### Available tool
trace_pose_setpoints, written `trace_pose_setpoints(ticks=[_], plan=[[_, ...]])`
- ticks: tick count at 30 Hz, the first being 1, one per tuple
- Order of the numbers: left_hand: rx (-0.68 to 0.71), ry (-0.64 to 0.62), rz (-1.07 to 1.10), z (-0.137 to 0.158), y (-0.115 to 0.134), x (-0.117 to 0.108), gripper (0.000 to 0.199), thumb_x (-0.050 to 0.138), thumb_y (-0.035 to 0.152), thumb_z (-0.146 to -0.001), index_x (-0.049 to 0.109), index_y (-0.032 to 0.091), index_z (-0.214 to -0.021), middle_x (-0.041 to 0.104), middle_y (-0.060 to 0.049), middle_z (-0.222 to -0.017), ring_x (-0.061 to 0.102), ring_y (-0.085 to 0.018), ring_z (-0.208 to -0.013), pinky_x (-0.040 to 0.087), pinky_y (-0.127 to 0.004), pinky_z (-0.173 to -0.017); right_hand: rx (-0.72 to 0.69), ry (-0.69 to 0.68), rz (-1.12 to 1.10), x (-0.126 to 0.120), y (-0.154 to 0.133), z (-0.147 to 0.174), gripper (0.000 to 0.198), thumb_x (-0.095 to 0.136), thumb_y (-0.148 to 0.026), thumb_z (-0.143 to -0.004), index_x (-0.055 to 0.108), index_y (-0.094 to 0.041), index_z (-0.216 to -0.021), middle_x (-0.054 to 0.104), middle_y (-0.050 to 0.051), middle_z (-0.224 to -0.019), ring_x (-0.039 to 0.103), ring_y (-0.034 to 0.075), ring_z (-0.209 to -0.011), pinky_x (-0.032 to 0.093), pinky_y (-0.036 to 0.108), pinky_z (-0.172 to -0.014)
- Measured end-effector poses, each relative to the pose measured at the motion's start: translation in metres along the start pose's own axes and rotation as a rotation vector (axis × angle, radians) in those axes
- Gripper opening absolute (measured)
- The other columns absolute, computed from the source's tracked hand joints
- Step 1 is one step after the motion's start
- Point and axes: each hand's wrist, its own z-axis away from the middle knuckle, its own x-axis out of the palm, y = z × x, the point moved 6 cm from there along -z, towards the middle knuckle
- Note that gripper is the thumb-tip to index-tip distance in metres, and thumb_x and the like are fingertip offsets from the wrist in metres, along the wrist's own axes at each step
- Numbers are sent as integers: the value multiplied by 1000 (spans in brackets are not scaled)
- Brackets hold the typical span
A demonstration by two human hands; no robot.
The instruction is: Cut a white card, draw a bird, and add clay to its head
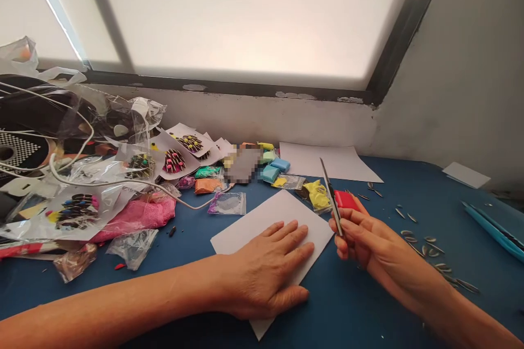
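My left hand [266, 267] lies flat with its fingers spread, palm down on a sheet of white paper [245, 229]. The paper sits at an angle on the blue tabletop, and part of it is hidden under the hand. To the right of the sheet, my right hand [364, 234] grips a utility knife [333, 204], its narrow blade pointing up and away from me. The knife is held above the table, apart from the paper. Just behind this hand are a red packet [347, 202] and a yellow packet [317, 194].
Several sunflower seeds [432, 251] are scattered at right, near a blue tool [495, 229]. Another white sheet [331, 162] lies by the wall. Small colourful clay packets [208, 185], a pink cloth [135, 215], plastic bags and a white cable [123, 180] crowd the left.
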Motion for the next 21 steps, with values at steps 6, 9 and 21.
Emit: trace_pose_setpoints(ticks=[6, 9, 21], plan=[[122, 7, -64, 1, -5, -8, 52, 48, 28, -89, 47, 16, -139, 41, -14, -153, 38, -35, -141, 29, -50, -116, 10, -43, -41, -2, 3, 5, 25, 78, -41, -71, 66, -24, -85, 60, -1, -79, 59, 16, -75, 55, 35, -77], [139, 12, -54, 2, -6, -8, 53, 50, 25, -85, 49, 17, -137, 44, -12, -151, 43, -35, -137, 34, -47, -114, -2, -35, -11, -8, 4, 2, 24, 79, -40, -66, 68, -22, -79, 65, 3, -88, 63, 23, -89, 53, 40, -87], [125, 70, -66, 3, -8, -1, 46, 40, 39, -100, 46, 14, -138, 43, -17, -150, 36, -32, -142, 29, -45, -118, 17, -1, 168, -15, 11, 5, 21, 61, -24, -67, 67, -25, -87, 61, 1, -83, 54, 15, -62, 50, 30, -58]])
